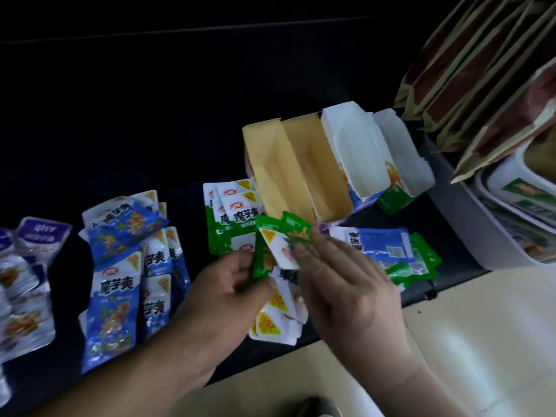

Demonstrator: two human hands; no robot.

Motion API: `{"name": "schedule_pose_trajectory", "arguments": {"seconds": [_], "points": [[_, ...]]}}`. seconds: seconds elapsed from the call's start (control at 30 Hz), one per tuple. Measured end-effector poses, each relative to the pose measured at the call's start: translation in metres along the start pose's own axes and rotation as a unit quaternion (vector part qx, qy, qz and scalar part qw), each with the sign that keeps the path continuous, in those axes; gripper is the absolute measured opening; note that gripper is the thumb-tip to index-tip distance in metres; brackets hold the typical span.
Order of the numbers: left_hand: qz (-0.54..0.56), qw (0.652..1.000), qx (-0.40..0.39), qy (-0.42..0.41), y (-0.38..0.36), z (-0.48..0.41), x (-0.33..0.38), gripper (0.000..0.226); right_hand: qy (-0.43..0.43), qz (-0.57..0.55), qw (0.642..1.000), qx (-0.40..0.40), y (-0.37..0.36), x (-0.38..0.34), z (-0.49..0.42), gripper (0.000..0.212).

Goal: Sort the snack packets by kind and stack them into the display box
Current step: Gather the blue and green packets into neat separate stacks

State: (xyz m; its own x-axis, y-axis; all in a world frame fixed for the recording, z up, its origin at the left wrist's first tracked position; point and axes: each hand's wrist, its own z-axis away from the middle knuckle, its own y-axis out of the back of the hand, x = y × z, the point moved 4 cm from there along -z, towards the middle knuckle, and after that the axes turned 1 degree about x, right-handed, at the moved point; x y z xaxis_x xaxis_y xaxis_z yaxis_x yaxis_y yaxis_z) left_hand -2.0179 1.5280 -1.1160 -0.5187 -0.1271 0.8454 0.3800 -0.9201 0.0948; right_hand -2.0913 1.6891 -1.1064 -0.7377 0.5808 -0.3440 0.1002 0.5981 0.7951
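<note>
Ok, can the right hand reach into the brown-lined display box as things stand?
Probably yes. The brown-lined display box lies open just beyond the right hand, and nothing covers its mouth. Only the green packets gripped by the left hand sit between, probably easy to pass over.

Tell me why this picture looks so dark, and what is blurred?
Head view: dim, upper half nearly black; right hand and the green packets at it motion-smeared; blue packets read sharper; pale counter brightest.

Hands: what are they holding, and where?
The left hand grips a stack of green packets by its left edge; the right hand rests straight fingers on top.
</note>
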Motion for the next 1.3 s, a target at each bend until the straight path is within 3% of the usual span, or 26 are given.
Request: {"name": "schedule_pose_trajectory", "arguments": {"seconds": [0.1, 0.27, 0.37, 0.5, 0.73, 0.87, 0.97, 1.13, 1.2, 1.3], "points": [[0.022, 0.999, -0.027, 0.023, 0.018, 0.000, -0.001, 0.034, -0.041, -0.144, 0.984, -0.093, -0.023, -0.018, 0.009, 0.039], [0.039, 0.996, -0.065, 0.048, 0.046, -0.002, -0.008, 0.032, -0.137, -0.276, 0.938, -0.160, -0.024, 0.003, -0.007, 0.043], [0.011, 0.998, -0.050, 0.030, 0.054, -0.004, -0.010, 0.029, -0.175, -0.267, 0.937, -0.144, -0.027, 0.004, -0.018, 0.044], [-0.013, 0.999, 0.040, 0.001, 0.068, -0.009, -0.015, 0.027, -0.263, -0.218, 0.935, -0.090, -0.044, -0.003, -0.017, 0.042], [-0.031, 0.990, 0.130, -0.032, 0.098, -0.006, -0.035, 0.026, -0.396, -0.245, 0.878, -0.106, -0.088, -0.011, 0.007, 0.023], [-0.023, 0.992, 0.118, -0.025, 0.106, -0.005, -0.046, 0.024, -0.314, -0.101, 0.933, -0.142, -0.101, -0.011, 0.005, 0.016], [-0.026, 0.995, 0.097, -0.016, 0.107, -0.006, -0.052, 0.024, -0.251, -0.029, 0.959, -0.126, -0.097, -0.010, 0.001, 0.014], [-0.033, 0.995, 0.092, -0.021, 0.107, -0.009, -0.051, 0.022, -0.119, 0.002, 0.991, -0.066, -0.091, -0.018, 0.008, 0.015], [-0.032, 0.996, 0.083, -0.028, 0.106, -0.009, -0.049, 0.022, -0.074, -0.002, 0.994, -0.077, -0.091, -0.027, 0.012, 0.015], [-0.035, 0.996, 0.073, -0.028, 0.105, -0.008, -0.048, 0.023, -0.075, -0.019, 0.990, -0.115, -0.097, -0.030, 0.018, 0.019]]}}
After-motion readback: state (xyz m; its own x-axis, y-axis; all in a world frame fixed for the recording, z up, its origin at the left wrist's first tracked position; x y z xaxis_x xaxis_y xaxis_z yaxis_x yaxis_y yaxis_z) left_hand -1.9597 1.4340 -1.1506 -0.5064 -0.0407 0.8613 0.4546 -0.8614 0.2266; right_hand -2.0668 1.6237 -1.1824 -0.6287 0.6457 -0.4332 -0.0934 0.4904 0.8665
